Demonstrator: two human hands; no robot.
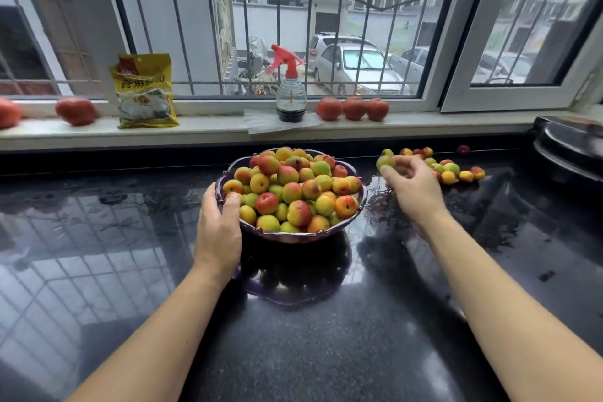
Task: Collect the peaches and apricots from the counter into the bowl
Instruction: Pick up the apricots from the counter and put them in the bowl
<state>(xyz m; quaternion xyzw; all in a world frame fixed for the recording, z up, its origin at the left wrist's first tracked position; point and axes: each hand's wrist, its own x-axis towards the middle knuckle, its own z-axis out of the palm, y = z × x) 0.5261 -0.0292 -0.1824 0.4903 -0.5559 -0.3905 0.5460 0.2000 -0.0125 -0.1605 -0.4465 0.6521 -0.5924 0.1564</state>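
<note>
While the left hand (218, 225) cups the near-left rim of the bowl (329, 232), fingers curled over its edge and touching the piled fruit, it steadies a load that looks heavy and prone to spilling. Right of the bowl, the right hand (411, 188) is partly closed around a greenish apricot (385, 161) at its fingertips. Just beyond that hand, the loose fruit (452, 171) lies scattered on the glossy bench (326, 352). Small, round and soft-skinned, these probably roll and bruise easily, so a light, cupped grip around the middle suits.
</note>
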